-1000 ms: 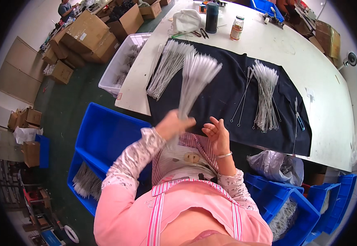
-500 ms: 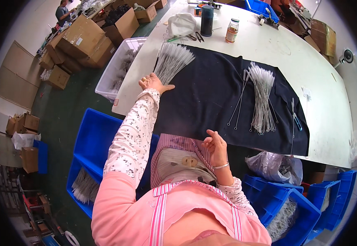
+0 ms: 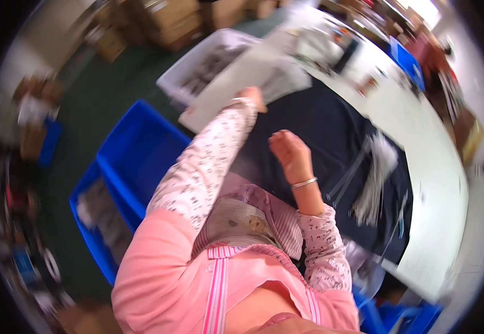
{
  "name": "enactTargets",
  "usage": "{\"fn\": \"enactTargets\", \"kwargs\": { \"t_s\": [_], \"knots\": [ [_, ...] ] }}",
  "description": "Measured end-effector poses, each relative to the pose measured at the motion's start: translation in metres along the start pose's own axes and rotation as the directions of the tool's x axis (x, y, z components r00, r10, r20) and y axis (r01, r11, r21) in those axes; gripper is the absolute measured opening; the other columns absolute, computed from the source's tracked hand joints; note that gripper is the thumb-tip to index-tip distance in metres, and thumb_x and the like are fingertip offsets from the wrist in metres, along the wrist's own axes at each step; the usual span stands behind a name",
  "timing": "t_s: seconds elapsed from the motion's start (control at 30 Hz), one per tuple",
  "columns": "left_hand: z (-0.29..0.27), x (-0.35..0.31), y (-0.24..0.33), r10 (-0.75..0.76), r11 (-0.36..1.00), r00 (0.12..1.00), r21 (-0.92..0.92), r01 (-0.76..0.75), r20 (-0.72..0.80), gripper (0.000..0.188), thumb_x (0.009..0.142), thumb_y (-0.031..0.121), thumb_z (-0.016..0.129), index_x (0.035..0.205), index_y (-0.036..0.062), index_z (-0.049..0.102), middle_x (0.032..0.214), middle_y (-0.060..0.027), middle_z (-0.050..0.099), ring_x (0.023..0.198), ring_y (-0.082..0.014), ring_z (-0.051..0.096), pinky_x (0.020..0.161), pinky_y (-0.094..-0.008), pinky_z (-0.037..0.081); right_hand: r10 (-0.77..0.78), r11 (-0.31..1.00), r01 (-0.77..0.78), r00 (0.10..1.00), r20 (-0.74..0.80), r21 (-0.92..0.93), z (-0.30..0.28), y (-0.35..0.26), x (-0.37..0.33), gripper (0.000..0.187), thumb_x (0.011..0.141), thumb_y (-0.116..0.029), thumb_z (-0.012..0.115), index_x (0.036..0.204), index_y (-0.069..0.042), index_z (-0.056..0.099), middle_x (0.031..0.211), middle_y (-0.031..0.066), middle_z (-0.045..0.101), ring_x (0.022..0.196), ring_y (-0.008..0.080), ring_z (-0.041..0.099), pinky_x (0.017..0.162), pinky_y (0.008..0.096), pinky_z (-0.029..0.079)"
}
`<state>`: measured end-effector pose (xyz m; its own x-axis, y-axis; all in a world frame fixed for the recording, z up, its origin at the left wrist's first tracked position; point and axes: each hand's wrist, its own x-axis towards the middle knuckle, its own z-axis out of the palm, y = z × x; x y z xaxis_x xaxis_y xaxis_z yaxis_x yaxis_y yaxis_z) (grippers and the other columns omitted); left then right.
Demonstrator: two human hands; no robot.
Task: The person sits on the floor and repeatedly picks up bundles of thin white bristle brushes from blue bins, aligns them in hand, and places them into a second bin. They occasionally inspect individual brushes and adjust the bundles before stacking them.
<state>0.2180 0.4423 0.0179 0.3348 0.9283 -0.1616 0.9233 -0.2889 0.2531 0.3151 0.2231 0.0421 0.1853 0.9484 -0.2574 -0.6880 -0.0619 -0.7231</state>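
Head view, as I watch from afar: left hand (image 3: pixel 253 99), at the near end of the blurred left brush bundle (image 3: pixel 287 78), by the table's (image 3: pixel 439 234) left edge; whether it pinches any, I cannot tell. Right hand (image 3: pixel 292 156), fingers loosely extended, pinching nothing, above dark cloth (image 3: pixel 322 114). Right brush bundle (image 3: pixel 376 178), toward the right edge. Risk, I judge: a partial grip could scatter brushes over the left edge.

A blurred, fanned bundle of slender white-bristled wire brushes (image 3: pixel 286 78) lay at the black fabric cloth's (image 3: pixel 334 119) left end.
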Motion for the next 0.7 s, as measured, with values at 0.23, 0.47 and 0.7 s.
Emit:
{"fn": "enactTargets", "kwargs": {
  "t_s": [0.23, 0.47, 0.7],
  "knots": [
    [0.02, 0.019, -0.045, -0.037, 0.914, 0.988, -0.395, 0.095, 0.152, 0.04, 0.053, 0.032, 0.078, 0.084, 0.0071, 0.072, 0.09, -0.0123, 0.068, 0.085, -0.0241, 0.065, 0.077, -0.0374, 0.052, 0.236, 0.972, -0.236, 0.966, -0.104, 0.006, -0.014, 0.021, 0.161, 0.021, 0.091, -0.024, 0.054, 0.082, -0.005, 0.058, 0.089, 0.0128, 0.063, 0.089, 0.0286, 0.059, 0.083, 0.043, 0.048],
    [0.028, 0.022, -0.045, 0.02, 0.738, 0.957, -0.65, 0.181, 0.29, 0.028, 0.062, 0.023, 0.075, 0.083, 0.0064, 0.069, 0.086, -0.0127, 0.067, 0.08, -0.0256, 0.065, 0.074, -0.0387, 0.053, 0.454, 0.862, -0.461, 0.887, -0.083, -0.212, -0.032, 0.006, 0.219, 0.054, 0.093, -0.049, 0.039, 0.123, -0.005, 0.046, 0.113, 0.0088, 0.056, 0.105, 0.0214, 0.051, 0.099, 0.0437, 0.028],
    [0.033, 0.019, -0.068, 0.286, -0.079, 0.864, -0.888, 0.453, 0.415, 0.025, 0.064, 0.021, 0.074, 0.083, 0.0047, 0.068, 0.084, -0.0142, 0.067, 0.077, -0.0265, 0.065, 0.073, -0.0398, 0.054, 0.373, 0.782, -0.45, 0.892, -0.255, -0.43, 0.018, 0.002, 0.193, 0.079, 0.083, -0.071, 0.031, 0.128, -0.008, 0.046, 0.116, 0.0043, 0.053, 0.111, 0.0177, 0.043, 0.099, 0.042, 0.024]
  ]
}}
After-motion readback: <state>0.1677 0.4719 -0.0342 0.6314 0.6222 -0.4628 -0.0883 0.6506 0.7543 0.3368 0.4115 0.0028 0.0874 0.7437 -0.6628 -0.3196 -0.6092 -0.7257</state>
